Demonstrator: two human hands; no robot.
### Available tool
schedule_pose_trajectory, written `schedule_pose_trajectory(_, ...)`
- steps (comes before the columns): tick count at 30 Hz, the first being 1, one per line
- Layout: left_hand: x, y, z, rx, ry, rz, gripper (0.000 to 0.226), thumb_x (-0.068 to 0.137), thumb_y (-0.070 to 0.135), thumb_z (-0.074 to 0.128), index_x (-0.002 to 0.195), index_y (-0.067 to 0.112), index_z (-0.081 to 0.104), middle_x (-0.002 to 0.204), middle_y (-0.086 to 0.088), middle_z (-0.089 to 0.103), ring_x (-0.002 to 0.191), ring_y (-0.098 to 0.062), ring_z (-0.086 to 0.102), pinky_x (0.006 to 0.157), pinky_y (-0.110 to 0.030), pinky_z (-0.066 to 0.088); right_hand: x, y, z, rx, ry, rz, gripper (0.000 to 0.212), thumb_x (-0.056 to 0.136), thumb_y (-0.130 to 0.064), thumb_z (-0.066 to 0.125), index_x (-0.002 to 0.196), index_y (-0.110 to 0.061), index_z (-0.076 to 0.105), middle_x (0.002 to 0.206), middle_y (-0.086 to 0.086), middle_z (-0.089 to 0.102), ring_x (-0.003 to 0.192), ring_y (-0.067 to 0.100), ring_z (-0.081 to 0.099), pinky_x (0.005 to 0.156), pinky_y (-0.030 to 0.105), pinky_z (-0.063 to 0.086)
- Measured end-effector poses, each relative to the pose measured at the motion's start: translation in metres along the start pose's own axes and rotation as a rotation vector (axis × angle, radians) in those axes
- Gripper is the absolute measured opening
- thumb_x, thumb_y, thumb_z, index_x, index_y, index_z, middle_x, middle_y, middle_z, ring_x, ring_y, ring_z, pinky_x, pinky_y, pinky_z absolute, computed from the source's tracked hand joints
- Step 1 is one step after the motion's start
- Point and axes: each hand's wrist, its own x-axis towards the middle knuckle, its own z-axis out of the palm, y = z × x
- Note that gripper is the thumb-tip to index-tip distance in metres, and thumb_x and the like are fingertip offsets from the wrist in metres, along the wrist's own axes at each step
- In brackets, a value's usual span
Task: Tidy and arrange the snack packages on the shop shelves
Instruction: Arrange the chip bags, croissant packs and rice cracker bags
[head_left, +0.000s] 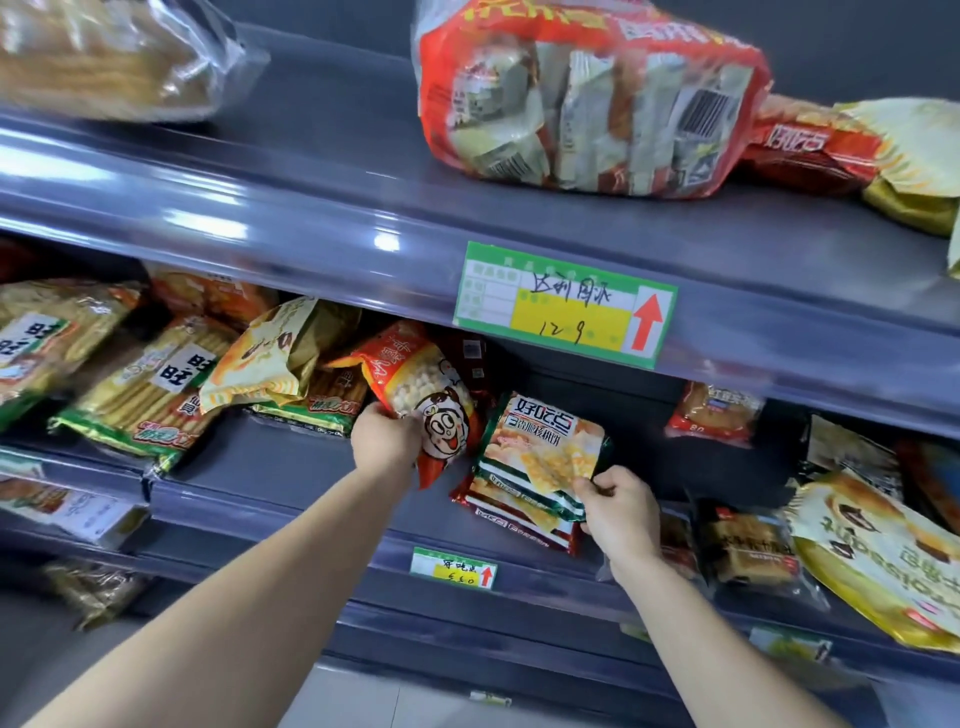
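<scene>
Packets are mid-sort: your left hand (384, 439) grips the red bag (426, 395) by its lower edge, holding it tilted just above that hand. Your right hand (618, 506) pinches a corner of the green packet (545, 441), which tops a small stack (519, 525) just left of it. You seem to be straightening this pair. Next, probably lay the bag flat on the shelf (291, 467) beside your left hand and square the stack.

Glossy crinkled plastic snack packages (540, 457), smooth grey shelf edge (322, 218) with sheen, matt paper price label (563, 304)
</scene>
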Motion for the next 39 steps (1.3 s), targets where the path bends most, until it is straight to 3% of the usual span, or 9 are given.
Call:
schedule_pose_trajectory(5,-0.02,0.028,-0.016,0.165,0.051,0.277,0.011,0.091,0.018,0.061,0.096,0.011,0.054,0.093,-0.006,0.059,0.087,-0.028,0.057,0.073,-0.033,0.045,-0.002,-0.01,-0.002,-0.133,-0.018,-0.052,0.015,0.092,-0.033,0.059,0.09,-0.019,0.058,0.094,0.002,0.065,0.074,0.021,0.058,0.056,0.027,0.04)
schedule_pose_trajectory(12,-0.038,0.046,-0.045,0.197,-0.01,0.38,0.024,0.092,0.021,0.06,0.074,0.019,0.045,0.065,0.003,0.048,0.06,-0.015,0.045,0.049,-0.026,0.031,-0.012,-0.02,-0.008,-0.265,0.024,-0.077,0.036,0.089,-0.04,0.061,0.118,-0.019,0.054,0.121,0.005,0.06,0.112,0.028,0.054,0.081,0.033,0.047)
schedule_pose_trajectory(15,-0.048,0.05,-0.058,0.128,-0.056,0.379,0.016,0.093,0.02,0.06,0.081,0.016,0.051,0.071,0.003,0.055,0.06,-0.01,0.052,0.061,-0.028,0.045,-0.022,-0.033,-0.012,-0.342,0.089,-0.166,0.039,0.086,-0.039,0.063,0.119,-0.021,0.056,0.124,0.006,0.058,0.117,0.029,0.047,0.091,0.035,0.042)
schedule_pose_trajectory(20,-0.062,0.056,-0.083,0.03,-0.149,0.364,0.019,0.091,0.019,0.064,0.075,0.023,0.055,0.084,-0.007,0.066,0.085,-0.029,0.067,0.083,-0.049,0.055,-0.058,-0.058,-0.016,0.054,-0.132,-0.256,0.034,0.087,-0.045,0.063,0.114,-0.026,0.061,0.115,-0.005,0.065,0.11,0.02,0.057,0.092,0.037,0.048)
schedule_pose_trajectory(22,-0.073,0.053,-0.092,-0.031,-0.221,0.325,0.011,0.091,0.017,0.064,0.081,0.017,0.061,0.092,-0.014,0.069,0.089,-0.034,0.068,0.076,-0.051,0.056,-0.082,-0.068,-0.018,0.268,-0.29,-0.239,0.031,0.086,-0.047,0.063,0.111,-0.029,0.061,0.11,-0.011,0.066,0.106,0.012,0.06,0.087,0.029,0.048)
schedule_pose_trajectory(25,-0.094,0.044,-0.106,-0.131,-0.327,0.234,0.008,0.094,0.014,0.061,0.086,0.012,0.062,0.088,-0.016,0.071,0.074,-0.03,0.069,0.058,-0.038,0.056,-0.118,-0.078,-0.024,0.464,-0.459,-0.224,0.033,0.085,-0.044,0.067,0.116,-0.033,0.06,0.11,-0.012,0.067,0.103,0.004,0.061,0.08,0.021,0.045)
schedule_pose_trajectory(29,-0.122,0.029,-0.131,-0.196,-0.423,0.158,0.005,0.096,0.01,0.056,0.095,0.01,0.062,0.087,-0.013,0.071,0.075,-0.03,0.068,0.073,-0.047,0.058,-0.159,-0.074,-0.037,0.475,-0.462,-0.259,0.022,0.086,-0.028,0.07,0.106,-0.031,0.063,0.105,-0.006,0.07,0.095,0.006,0.065,0.074,0.018,0.049)
schedule_pose_trajectory(35,-0.161,0.015,-0.166,-0.171,-0.614,0.156,0.02,0.095,0.006,0.055,0.11,0.018,0.06,0.107,-0.013,0.07,0.099,-0.036,0.065,0.088,-0.053,0.053,-0.216,-0.059,-0.069,0.521,-0.418,-0.265,0.033,0.083,-0.013,0.072,0.115,-0.017,0.065,0.104,0.004,0.071,0.093,0.017,0.07,0.077,0.027,0.056)
schedule_pose_trajectory(39,-0.193,0.028,-0.175,-0.27,-0.597,0.235,0.025,0.091,0.017,0.063,0.116,0.014,0.06,0.093,-0.007,0.067,0.079,-0.024,0.062,0.069,-0.036,0.052,-0.241,-0.05,-0.105,0.481,-0.421,-0.32,0.026,0.084,-0.012,0.071,0.107,-0.024,0.067,0.107,0.002,0.072,0.099,0.018,0.068,0.084,0.032,0.056)
